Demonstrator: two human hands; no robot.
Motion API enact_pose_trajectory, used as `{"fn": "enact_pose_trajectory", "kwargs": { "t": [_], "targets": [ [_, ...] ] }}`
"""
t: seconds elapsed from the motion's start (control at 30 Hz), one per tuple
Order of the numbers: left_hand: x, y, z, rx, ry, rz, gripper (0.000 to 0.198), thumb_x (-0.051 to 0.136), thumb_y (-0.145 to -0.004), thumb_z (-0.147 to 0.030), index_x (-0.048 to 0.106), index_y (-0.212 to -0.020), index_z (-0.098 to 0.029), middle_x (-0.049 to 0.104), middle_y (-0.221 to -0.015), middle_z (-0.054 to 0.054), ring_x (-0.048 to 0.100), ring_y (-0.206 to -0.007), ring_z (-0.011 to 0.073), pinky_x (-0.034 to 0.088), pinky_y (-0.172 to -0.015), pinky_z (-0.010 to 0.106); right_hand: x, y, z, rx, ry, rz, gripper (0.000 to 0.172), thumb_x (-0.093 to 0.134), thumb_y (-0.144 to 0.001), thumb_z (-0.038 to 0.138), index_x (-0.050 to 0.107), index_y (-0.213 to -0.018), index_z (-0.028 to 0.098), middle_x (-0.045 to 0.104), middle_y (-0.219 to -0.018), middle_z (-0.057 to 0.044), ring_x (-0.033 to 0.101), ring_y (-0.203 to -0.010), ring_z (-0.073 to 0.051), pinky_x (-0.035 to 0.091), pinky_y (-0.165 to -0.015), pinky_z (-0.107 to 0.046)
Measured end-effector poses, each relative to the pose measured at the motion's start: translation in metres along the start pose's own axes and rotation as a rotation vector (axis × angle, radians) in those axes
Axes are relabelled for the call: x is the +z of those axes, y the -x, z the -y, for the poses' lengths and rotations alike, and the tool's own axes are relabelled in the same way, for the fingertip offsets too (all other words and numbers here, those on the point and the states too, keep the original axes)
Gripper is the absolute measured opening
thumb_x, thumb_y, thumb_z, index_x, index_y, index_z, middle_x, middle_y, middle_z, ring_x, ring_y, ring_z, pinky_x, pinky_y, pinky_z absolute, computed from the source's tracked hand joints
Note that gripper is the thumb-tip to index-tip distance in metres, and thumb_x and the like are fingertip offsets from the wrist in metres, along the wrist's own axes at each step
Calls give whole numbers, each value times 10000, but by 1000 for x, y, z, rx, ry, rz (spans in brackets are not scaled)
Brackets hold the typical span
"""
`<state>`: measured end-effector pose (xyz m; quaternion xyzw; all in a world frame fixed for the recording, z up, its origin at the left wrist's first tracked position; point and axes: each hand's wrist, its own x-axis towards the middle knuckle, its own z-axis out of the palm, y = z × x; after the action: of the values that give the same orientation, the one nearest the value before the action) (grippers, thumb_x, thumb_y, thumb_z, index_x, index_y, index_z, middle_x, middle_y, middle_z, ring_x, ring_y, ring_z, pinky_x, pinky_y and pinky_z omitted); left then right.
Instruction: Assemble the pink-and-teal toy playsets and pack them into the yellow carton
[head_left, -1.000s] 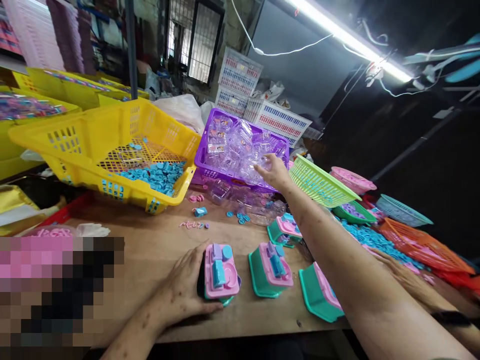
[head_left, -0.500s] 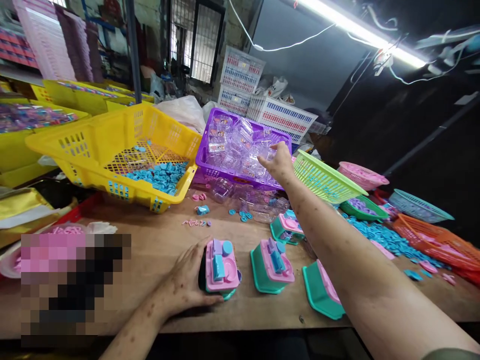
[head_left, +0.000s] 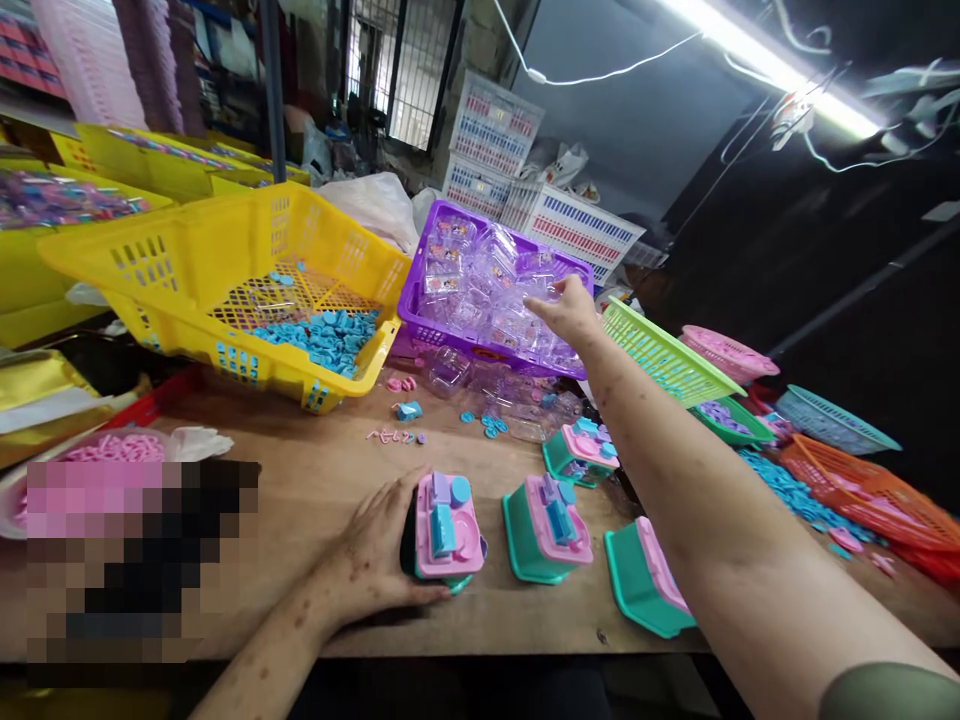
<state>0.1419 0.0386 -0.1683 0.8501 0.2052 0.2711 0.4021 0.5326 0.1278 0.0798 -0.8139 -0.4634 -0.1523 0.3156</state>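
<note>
My left hand [head_left: 375,550] curls round the near-left toy kitchen unit [head_left: 450,535], a teal box with a pink sink top and blue and purple parts, standing on the table. Reaching forward, my right hand [head_left: 568,312] is above the purple basket [head_left: 487,350] of clear plastic covers [head_left: 469,300]. Its thumb and fingers are apart, with nothing seen between them. A second similar unit [head_left: 547,530] stands to the right of the held one. Another [head_left: 581,450] sits farther back, and a teal box with a pink top [head_left: 645,580] is partly hidden by my right forearm.
At the left stands a yellow basket [head_left: 225,345] with blue pieces. Clear covers [head_left: 517,395] and small pink and blue parts lie before the purple basket. Green [head_left: 667,350] and orange [head_left: 862,490] baskets are at the right. A person's blurred-out area [head_left: 150,560] is at lower left.
The view has shifted slightly. My right hand stays over the purple basket with its fingers still apart. My left hand keeps its place round the toy unit.
</note>
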Motion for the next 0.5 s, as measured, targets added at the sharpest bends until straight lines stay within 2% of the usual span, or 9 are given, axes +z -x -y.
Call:
{"fn": "enact_pose_trajectory", "kwargs": {
  "t": [0.23, 0.37, 0.43, 0.5],
  "targets": [
    [-1, 0, 0, 14, 23, 33, 1319, 1081, -670, -601, 367, -1735, -292, 569, -1705, 196, 551, -1590, 487, 431, -1349, 723, -14, 17, 17, -24, -26, 75, 522, 924, -867, 418, 641, -1233, 176, 696, -1292, -186, 671, -1222, -390, 545, -1068, -529],
    [0, 3, 4, 5, 88, 62, 1340, 1035, -675, -755, 376, -1744, -287, 511, -1753, 208, 487, -1631, 499, 357, -1387, 725, -30, 47, 21, -63, -117, 74, 485, 933, -825, 456, 598, -1088, 224, 715, -1256, -155, 677, -1200, -366, 537, -1086, -522],
    [1, 1, 7, -4, 260, 13, 1321, 885, -752, -915, 344, -1768, -267, 429, -1808, 225, 412, -1678, 499, 295, -1410, 723, -39, 75, 22, -112, -208, 131, 490, 927, -815, 525, 597, -1042, 243, 727, -1189, -119, 692, -1120, -338, 568, -1023, -512],
    [-1, -7, 5, -51, 552, -149, 1233, 628, -866, -1029, 317, -1772, -253, 381, -1836, 226, 396, -1694, 463, 285, -1418, 689, -48, 111, 25, -191, -375, 249, 532, 927, -817, 622, 620, -1054, 256, 741, -1159, -89, 706, -1022, -296, 607, -891, -459]
  ]
}}
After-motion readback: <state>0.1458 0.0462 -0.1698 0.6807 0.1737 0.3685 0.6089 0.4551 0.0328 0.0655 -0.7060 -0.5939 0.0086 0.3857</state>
